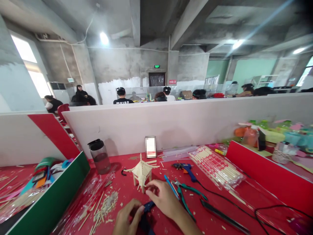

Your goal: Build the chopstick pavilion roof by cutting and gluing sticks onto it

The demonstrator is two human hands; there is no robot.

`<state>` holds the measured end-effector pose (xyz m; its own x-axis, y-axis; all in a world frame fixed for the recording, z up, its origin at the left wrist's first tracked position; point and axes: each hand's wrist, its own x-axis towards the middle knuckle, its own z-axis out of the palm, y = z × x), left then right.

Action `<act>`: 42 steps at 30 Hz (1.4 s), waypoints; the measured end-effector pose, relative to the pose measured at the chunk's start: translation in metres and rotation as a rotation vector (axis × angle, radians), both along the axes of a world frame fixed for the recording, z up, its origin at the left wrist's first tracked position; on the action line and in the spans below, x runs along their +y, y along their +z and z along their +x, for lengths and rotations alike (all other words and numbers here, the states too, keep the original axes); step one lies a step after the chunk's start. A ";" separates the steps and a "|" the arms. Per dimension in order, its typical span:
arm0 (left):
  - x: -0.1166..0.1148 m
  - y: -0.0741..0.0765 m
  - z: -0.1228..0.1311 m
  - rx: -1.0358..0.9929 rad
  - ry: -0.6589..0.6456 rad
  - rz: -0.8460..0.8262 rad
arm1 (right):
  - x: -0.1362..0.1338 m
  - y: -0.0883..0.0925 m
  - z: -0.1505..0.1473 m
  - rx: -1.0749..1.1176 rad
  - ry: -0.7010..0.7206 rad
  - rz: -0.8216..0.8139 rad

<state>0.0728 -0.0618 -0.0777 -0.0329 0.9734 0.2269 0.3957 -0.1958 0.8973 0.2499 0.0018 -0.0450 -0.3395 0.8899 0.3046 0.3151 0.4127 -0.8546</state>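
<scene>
Pavilion model (142,173) stands roofed beside right hand (163,196), fingers parted; remaining work unclear; left hand (128,215) grips blue tool (148,206)

Head view; forward, down over table (124,188)

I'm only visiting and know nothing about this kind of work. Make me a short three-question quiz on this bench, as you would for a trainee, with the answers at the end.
1. True or false: in the picture, the black-lidded bottle stands to the left of the small stick model.
2. Multiple choice: what colour are the handles of the pliers? A) yellow; B) green; C) white.
3. Short answer: which of the person's hands is nearer the model?

Key:
1. True.
2. B.
3. The right hand, close beside one of the model's legs; the left hand holds a dark blue object.
</scene>
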 end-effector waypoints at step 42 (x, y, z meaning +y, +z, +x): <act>0.002 -0.019 -0.007 -0.092 -0.007 -0.100 | 0.011 -0.022 -0.001 0.220 0.125 -0.166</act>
<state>0.0662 -0.0602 -0.0966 -0.0426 0.9913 0.1249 0.3096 -0.1058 0.9450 0.2486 0.0124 -0.0668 -0.3912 0.8893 0.2368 0.0709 0.2857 -0.9557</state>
